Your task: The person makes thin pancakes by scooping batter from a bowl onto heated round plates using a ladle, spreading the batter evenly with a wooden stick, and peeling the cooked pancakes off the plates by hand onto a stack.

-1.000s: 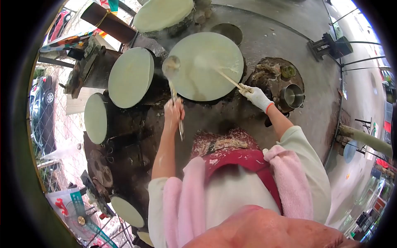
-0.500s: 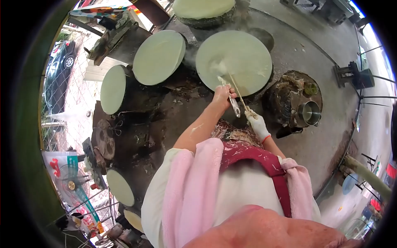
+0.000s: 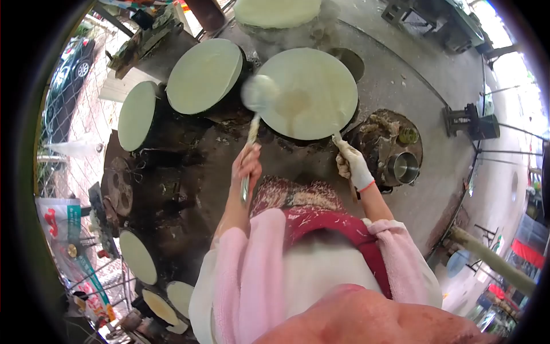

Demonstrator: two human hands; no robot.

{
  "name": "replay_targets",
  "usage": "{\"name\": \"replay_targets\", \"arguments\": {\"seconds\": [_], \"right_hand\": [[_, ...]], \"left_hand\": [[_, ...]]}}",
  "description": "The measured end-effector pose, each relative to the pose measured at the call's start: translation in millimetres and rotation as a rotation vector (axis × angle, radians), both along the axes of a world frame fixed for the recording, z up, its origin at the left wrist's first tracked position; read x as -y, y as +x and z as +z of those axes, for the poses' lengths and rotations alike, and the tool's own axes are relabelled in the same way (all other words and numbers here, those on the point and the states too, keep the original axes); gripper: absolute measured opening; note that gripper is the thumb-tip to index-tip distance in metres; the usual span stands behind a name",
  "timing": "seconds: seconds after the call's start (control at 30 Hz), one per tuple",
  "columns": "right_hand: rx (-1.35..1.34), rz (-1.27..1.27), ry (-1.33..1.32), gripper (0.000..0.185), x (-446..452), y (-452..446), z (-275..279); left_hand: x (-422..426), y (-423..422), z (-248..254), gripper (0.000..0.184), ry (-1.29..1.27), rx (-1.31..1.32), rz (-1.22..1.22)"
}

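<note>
My bare left hand point(image 3: 247, 163) is wrapped round the handle of a ladle point(image 3: 252, 133). Its pale round head, blurred by motion, is over the left edge of a large round griddle point(image 3: 312, 86) covered with a pale green layer. A browner patch shows near that layer's middle. My right hand point(image 3: 354, 166), in a stained white glove, is closed on a thin wooden stick point(image 3: 337, 137) whose tip is at the griddle's front right rim. Most of the stick is hidden by the glove.
More round pale-covered griddles point(image 3: 205, 77) stand on the left and at the back. A metal pot point(image 3: 403, 168) and a small green-toned jar point(image 3: 408, 135) sit on a round dirty stand to the right. Wire fencing runs along the left.
The ladle has swung left and away from the griddle's middle with my left hand. My right hand has drawn the stick back to the rim. The whole view has shifted slightly.
</note>
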State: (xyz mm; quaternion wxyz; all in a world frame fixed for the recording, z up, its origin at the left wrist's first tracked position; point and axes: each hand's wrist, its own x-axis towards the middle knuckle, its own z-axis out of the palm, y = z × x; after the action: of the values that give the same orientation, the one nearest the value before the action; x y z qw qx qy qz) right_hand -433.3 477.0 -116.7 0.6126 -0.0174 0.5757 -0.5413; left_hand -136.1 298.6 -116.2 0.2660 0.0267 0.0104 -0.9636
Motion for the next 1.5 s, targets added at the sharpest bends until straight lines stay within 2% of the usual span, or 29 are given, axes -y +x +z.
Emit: {"name": "replay_targets", "arguments": {"seconds": [0.03,0.07,0.1,0.17,0.2,0.3,0.43,0.5,0.57,0.63,0.67,0.7,0.73,0.77,0.87,0.97,1.03,1.07,1.1,1.2,1.27,1.37,1.43,1.47,1.5], "right_hand": [[0.125,-0.008,-0.063,0.041,-4.5,-17.0,-10.5],[0.197,0.097,-0.131,0.05,-4.8,-27.8,-10.1],[0.273,0.152,-0.174,0.05,-3.3,-31.8,-8.3],[0.437,0.266,-0.254,0.051,-1.0,-26.0,-3.0],[0.508,0.322,-0.29,0.057,-0.3,-21.4,0.3],[0.564,0.297,-0.242,0.059,1.8,14.6,7.1],[0.474,0.435,-0.234,0.063,-3.8,79.9,-10.2],[0.198,0.531,-0.103,0.056,9.9,121.1,2.0],[0.053,0.656,0.006,0.048,24.1,186.5,3.4],[-0.028,0.787,0.056,0.04,39.3,248.7,1.7],[0.027,0.858,0.034,0.037,47.7,274.7,-9.1],[-0.067,0.962,0.037,0.038,56.4,301.1,-16.6],[-0.067,1.026,0.074,0.038,80.3,352.2,-35.7],[-0.079,1.089,0.106,0.038,90.1,389.5,-26.7],[-0.186,1.335,-0.032,0.04,116.0,504.1,-19.9],[-0.243,1.53,-0.207,0.04,122.7,593.6,-17.1],[-0.314,1.772,-0.213,0.038,129.2,652.3,5.0],[-0.353,1.891,-0.218,0.038,125.3,686.0,9.1],[-0.316,1.929,-0.276,0.039,120.2,713.5,3.0],[-0.191,2.04,-0.478,0.042,106.1,798.6,-33.8],[-0.097,2.131,-0.637,0.045,92.5,841.2,-63.5],[-0.079,2.365,-0.567,0.046,68.2,901.1,-57.8],[0.055,2.417,-0.565,0.045,58.2,934.9,-84.8],[0.118,2.433,-0.555,0.045,53.4,944.1,-96.4],[0.132,2.444,-0.57,0.044,47.4,949.3,-93.8]], "left_hand": [[-9.2,7.9,9.4,0.029,-0.019,0.062,0.028],[-15.9,14.3,29.1,0.028,-0.039,0.126,0.058],[-19.2,18.4,44.8,0.027,-0.059,0.192,0.087],[-20.4,26.7,62.4,0.029,0.077,0.072,0.11],[-23.1,35.7,66.6,0.03,0.141,0.012,0.127],[-41.7,79.1,64.3,0.03,0.151,-0.01,0.204],[-90.5,173.7,61.8,0.035,0.182,-0.058,0.344],[-122.5,215.4,69.7,0.035,0.126,0.093,0.479],[-156.2,280.9,60.8,0.033,0.071,0.222,0.577],[-194.3,333.6,50.4,0.033,-0.036,0.391,0.725],[-215.0,356.0,50.9,0.034,-0.043,0.469,0.803],[-237.7,373.3,55.2,0.034,-0.044,0.543,0.875],[-243.0,408.5,35.2,0.035,-0.03,0.632,0.941],[-261.9,426.5,37.2,0.035,-0.011,0.673,1.005],[-321.9,475.1,33.0,0.036,0.077,0.738,1.206],[-376.4,466.9,31.2,0.035,0.238,0.77,1.437],[-399.1,453.5,33.0,0.036,0.385,0.877,1.553],[-412.0,450.1,28.6,0.034,0.399,0.835,1.663],[-422.4,443.1,24.0,0.032,0.408,0.797,1.772],[-445.7,421.0,17.7,0.032,0.644,0.891,1.93],[-450.1,396.8,26.4,0.032,0.837,0.856,2.052],[-438.3,365.6,42.7,0.032,1.092,0.852,2.235],[-419.5,343.5,47.7,0.032,1.208,0.803,2.366],[-413.2,336.6,54.5,0.028,1.211,0.71,2.451],[-409.5,330.4,58.8,0.025,1.054,0.607,2.604]]}}
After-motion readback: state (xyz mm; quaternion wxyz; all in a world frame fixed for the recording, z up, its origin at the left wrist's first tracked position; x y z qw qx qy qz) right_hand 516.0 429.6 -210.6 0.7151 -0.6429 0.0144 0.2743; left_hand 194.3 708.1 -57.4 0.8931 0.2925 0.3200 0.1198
